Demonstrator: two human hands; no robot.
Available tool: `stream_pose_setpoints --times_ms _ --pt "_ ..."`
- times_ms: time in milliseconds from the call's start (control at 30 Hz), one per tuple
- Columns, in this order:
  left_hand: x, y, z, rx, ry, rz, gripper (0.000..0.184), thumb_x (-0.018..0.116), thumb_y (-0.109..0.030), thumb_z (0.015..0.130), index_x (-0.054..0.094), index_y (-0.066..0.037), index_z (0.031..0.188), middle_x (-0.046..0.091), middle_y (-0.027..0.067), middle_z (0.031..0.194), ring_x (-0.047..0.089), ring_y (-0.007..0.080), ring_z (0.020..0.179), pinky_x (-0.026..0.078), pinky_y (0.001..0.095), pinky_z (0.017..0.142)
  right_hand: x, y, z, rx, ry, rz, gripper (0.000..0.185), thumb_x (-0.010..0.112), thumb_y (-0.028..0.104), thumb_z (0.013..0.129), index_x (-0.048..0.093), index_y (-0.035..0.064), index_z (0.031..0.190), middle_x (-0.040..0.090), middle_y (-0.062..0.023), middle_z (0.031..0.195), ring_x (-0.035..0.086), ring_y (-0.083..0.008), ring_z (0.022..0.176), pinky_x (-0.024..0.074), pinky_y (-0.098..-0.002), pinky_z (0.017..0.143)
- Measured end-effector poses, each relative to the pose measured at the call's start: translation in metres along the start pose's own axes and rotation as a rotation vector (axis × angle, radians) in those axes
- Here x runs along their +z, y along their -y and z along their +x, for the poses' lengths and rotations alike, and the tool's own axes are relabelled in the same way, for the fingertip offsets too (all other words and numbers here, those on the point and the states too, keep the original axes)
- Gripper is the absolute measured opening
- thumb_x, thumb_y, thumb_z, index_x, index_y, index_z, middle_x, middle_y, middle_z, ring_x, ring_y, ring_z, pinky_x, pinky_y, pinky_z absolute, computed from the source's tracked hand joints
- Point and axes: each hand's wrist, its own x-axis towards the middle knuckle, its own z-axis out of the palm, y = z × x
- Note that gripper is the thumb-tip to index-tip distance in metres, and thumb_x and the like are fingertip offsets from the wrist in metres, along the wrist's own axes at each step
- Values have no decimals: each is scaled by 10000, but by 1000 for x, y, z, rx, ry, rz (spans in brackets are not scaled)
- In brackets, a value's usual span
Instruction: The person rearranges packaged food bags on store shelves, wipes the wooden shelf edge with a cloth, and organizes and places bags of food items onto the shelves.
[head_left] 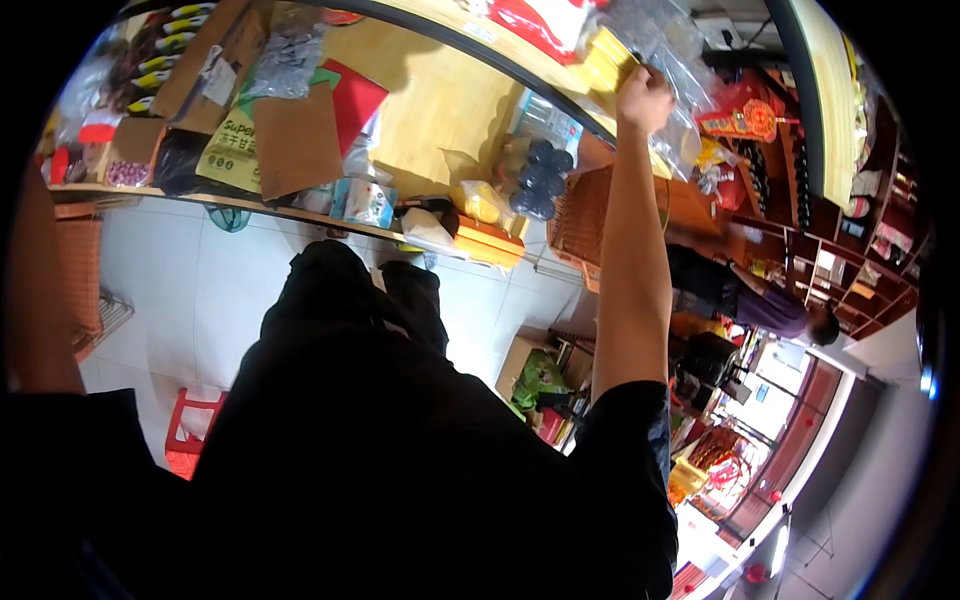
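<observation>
Wearer: dark clothes point(420, 430), standing at the lower board point(430, 110).
Left arm point(45, 290): reaches up along the left edge; its hand is out of view, so its state cannot be told.
Right hand point(645, 98): stretched out to the upper shelf, fingers bent inward; whether they grip anything cannot be told.
Yellow packet point(603, 60): on that shelf, at the right fingertips.
Clear plastic point(668, 50): just beside the packet, partly behind the hand.
Red packet point(540, 25): near the yellow one, farther along the shelf.
Lower board: cardboard point(298, 145), red card point(352, 100), dark round items point(540, 178).
Floor: red stool point(183, 440).
Beyond: another person point(770, 305) near dark shelving point(865, 265).
</observation>
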Motion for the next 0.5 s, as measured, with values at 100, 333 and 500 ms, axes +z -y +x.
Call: stream_pose_setpoints --times_ms 100,333,500 --pt "-10 5 -13 -47 13 52 186 514 -49 954 606 1 1108 652 94 1038 612 162 927 475 280 836 -1 -1 0 -18 -1 -37 359 490 342 825 736 192 1038 640 -128 1163 509 -378 1165 458 -529 939" --pt "-30 15 -31 -114 -5 143 194 519 -62 951 604 -3 1115 647 94 1051 606 167 938 471 288 845 -6 0 -3 -24 10 -2 328 498 341 852 728 185 1027 638 -109 1127 504 -358 1155 441 -487 964" --pt "-43 16 -36 -129 1 181 201 523 -72 948 602 -6 1121 643 94 1061 602 170 946 468 294 851 -7 4 -6 -57 -4 -24 314 495 330 858 727 188 1014 638 -105 1120 510 -354 1140 447 -488 951"
